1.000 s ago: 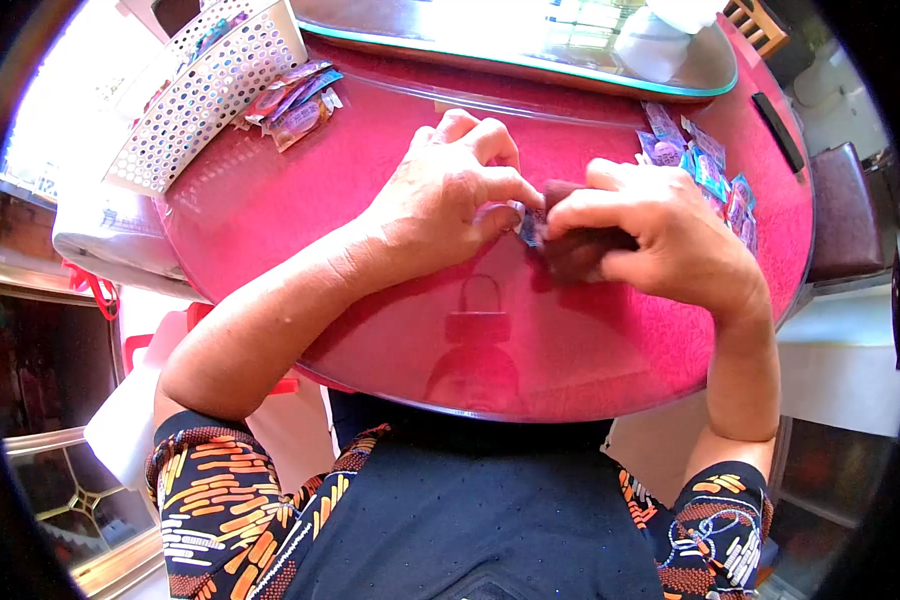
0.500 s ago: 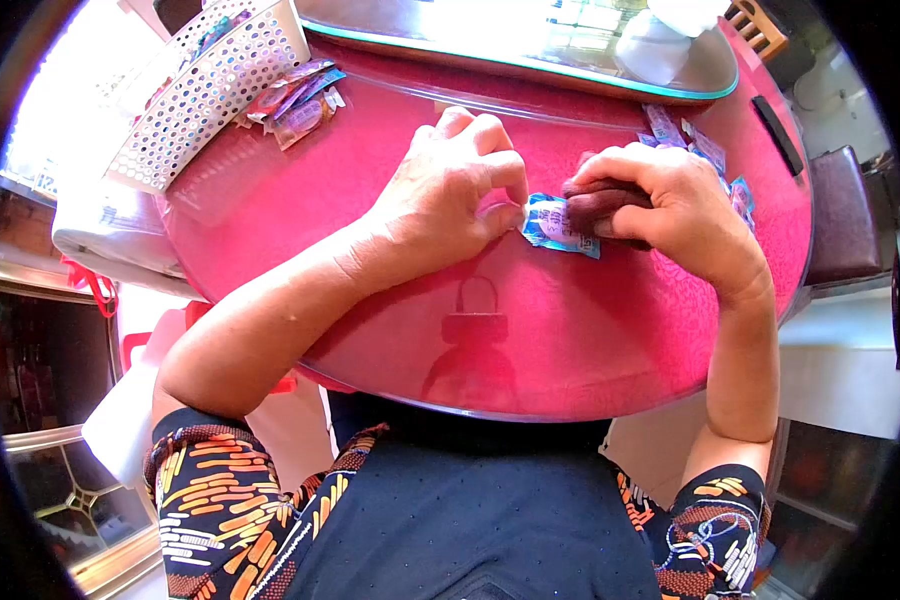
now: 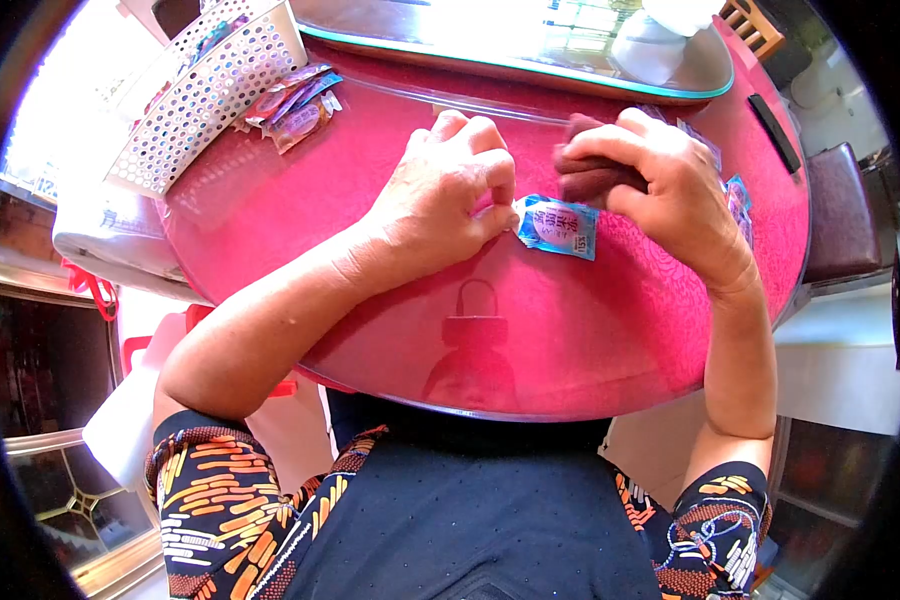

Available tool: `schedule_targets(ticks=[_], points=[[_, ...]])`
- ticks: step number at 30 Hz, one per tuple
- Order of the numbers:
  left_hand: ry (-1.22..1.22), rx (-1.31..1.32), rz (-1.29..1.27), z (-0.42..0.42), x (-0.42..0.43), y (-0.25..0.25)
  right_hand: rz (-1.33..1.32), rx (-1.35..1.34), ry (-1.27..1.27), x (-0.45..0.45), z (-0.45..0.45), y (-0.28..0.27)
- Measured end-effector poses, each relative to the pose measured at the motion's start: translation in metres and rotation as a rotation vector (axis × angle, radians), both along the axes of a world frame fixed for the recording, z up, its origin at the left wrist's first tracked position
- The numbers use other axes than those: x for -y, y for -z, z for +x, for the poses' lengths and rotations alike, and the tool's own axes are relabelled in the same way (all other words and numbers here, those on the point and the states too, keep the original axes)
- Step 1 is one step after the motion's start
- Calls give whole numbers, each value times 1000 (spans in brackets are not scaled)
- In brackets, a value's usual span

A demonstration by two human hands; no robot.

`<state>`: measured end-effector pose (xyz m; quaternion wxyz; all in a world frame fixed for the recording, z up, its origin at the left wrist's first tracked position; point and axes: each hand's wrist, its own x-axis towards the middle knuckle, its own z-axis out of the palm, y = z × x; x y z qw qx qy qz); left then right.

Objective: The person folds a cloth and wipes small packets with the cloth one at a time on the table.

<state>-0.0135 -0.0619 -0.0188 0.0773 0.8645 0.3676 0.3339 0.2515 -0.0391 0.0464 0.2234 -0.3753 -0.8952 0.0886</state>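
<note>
A small blue and white packet (image 3: 557, 228) with purple printed characters lies over the red tabletop. My left hand (image 3: 450, 185) pinches its left corner between thumb and forefinger, the other fingers curled. Just above and to the right of the packet is my right hand (image 3: 660, 180), apart from it. Its thumb and forefinger are spaced, its other fingers are bent in dark shade, and nothing shows in its grasp.
A white perforated basket (image 3: 210, 100) holding packets stands at the upper left, with several packets (image 3: 295, 108) beside it. More packets (image 3: 738, 205) lie beyond my right hand. A glass-edged tray (image 3: 530, 65) sits at the back, and a black bar-shaped object (image 3: 774, 133) at the right edge.
My right hand has let go of the packet's right side and lifted up and away, uncovering more of its print. My left hand keeps its pinch on the corner.
</note>
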Motion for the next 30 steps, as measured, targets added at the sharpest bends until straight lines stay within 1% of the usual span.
schedule_targets(ticks=[1,2,4,5,8,12,13,16,17,18,20,21,24,25,28,29,30], points=[[-11,-5,11,0,-1,1,-33,-143,-144,-1,-5,4],[-23,-10,21,0,-2,2,-117,-187,-219,5,-11,7],[-27,-10,14,0,-1,2,-55,14,-271,15,-18,6],[-17,-3,-3,0,-1,0,-60,44,-273,15,-15,3],[-10,5,-30,0,0,-2,-240,100,-245,11,1,-14],[-18,1,-35,1,2,-3,-533,21,-153,1,23,-22],[-16,-3,-32,2,2,-3,-566,29,-181,-5,28,-24],[-25,-14,-22,0,2,-1,-809,-469,-78,1,11,-13],[-27,-14,-21,0,3,-2,-819,-468,-123,1,7,-11],[-26,-14,-19,1,3,-2,-617,-325,-190,-2,6,-2],[-30,-10,-31,2,3,-2,-340,22,-157,0,8,-7],[-32,-9,-37,1,3,-2,-259,66,-156,-2,13,-10],[-40,-40,-37,2,4,-3,-656,-118,35,-7,27,-16],[-32,-42,-23,1,5,-3,-569,-109,21,-15,33,-9],[16,-29,16,0,6,-6,-535,-150,66,-21,34,-8],[50,-11,25,0,7,-8,-599,-200,62,-21,35,-8],[83,7,33,1,8,-9,-578,-181,62,-21,35,-8]])
